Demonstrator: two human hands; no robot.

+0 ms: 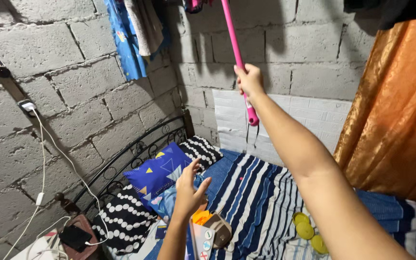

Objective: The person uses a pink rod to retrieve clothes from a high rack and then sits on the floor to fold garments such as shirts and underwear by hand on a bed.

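My right hand (249,80) is raised high and gripped around a pink pole (237,57) that runs up out of the top of the view, its lower end hanging just below my fist. My left hand (189,188) is held open in the air, fingers apart, above the bed (261,202) with its blue and white striped sheet. Under that hand lie a blue pillow with triangles (159,171) and some small packets and a brown object (217,230).
Grey block walls meet in a corner behind a black metal headboard (136,151). Clothes (138,33) hang up there. An orange curtain (396,110) hangs at the right. Dotted black pillows (126,219), yellow discs (306,230), a white charger cable (42,159) and a phone (74,237) lie about.
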